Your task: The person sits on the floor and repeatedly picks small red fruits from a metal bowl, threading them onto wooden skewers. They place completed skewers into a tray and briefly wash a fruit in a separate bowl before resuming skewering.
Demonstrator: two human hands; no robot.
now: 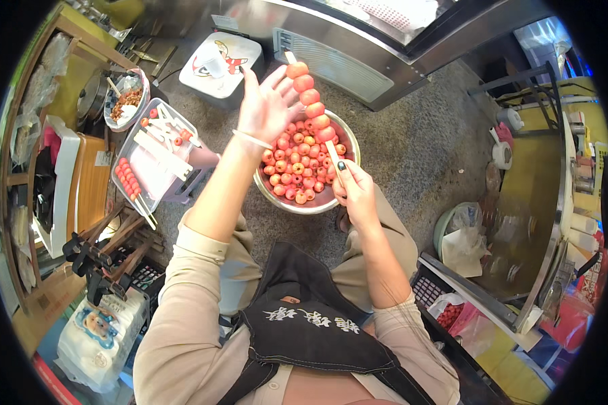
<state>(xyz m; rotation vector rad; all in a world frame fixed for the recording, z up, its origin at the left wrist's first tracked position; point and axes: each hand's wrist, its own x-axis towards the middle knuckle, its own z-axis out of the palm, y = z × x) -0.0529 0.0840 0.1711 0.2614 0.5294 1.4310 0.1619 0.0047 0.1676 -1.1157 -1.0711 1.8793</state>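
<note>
My right hand (355, 195) grips the bare lower end of a flat wooden stick. Threaded on it is a row of several red hawthorn-like fruits (310, 96), the skewer slanting up and left with its tip showing past the top fruit. My left hand (269, 104) is open, palm up, fingers spread beside the fruits; its fingertips lie close to them, and contact cannot be told. Below both hands a metal basin (304, 208) holds many loose red fruits (304, 164), several with cored holes.
At left, a plastic tray (157, 114) on a stool (197, 172) holds finished fruit skewers (129, 179), sticks and pale strips. Behind it stands a bowl of brown filling (126, 104). A lidded bin (220, 63) and a steel cabinet (334, 66) are ahead. A metal rack (534, 283) is at right.
</note>
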